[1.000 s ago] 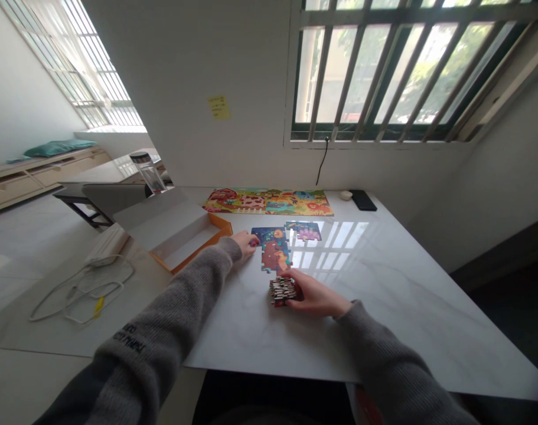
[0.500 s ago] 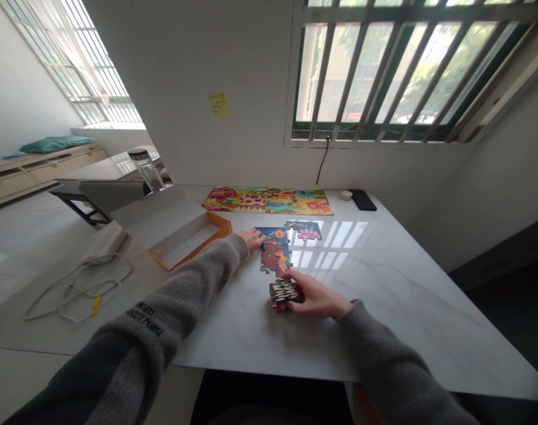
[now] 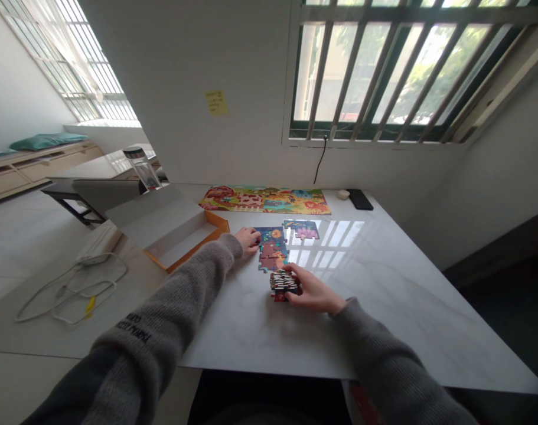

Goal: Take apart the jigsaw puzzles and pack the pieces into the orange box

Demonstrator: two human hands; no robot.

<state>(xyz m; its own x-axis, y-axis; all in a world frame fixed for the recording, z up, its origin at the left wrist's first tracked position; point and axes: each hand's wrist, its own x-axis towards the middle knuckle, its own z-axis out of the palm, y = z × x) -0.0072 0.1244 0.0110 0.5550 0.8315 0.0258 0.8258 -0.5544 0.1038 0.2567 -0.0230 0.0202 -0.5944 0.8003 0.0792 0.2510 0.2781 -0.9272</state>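
Note:
My left hand (image 3: 247,240) rests at the left edge of a partly joined jigsaw puzzle (image 3: 272,251), its fingertips curled on what looks like a small piece. My right hand (image 3: 313,290) cups a loose stack of jigsaw pieces (image 3: 284,284) on the table, just below the joined section. A second joined section (image 3: 301,229) with blue and purple colours lies beyond it, apart from the first. Further back lies a long colourful farm-and-animal puzzle picture (image 3: 264,200).
An open white box with orange edges (image 3: 184,242) stands left of my left arm on the white marble table (image 3: 384,313). A glass bottle (image 3: 141,168) stands behind it. A black phone (image 3: 360,199) and a small white object (image 3: 343,194) lie at the back. A power strip with cables (image 3: 94,251) lies lower left.
My left hand has curled its fingers over the puzzle's left edge. My right hand stays around the stack. The whole view has drifted slightly as my head moved.

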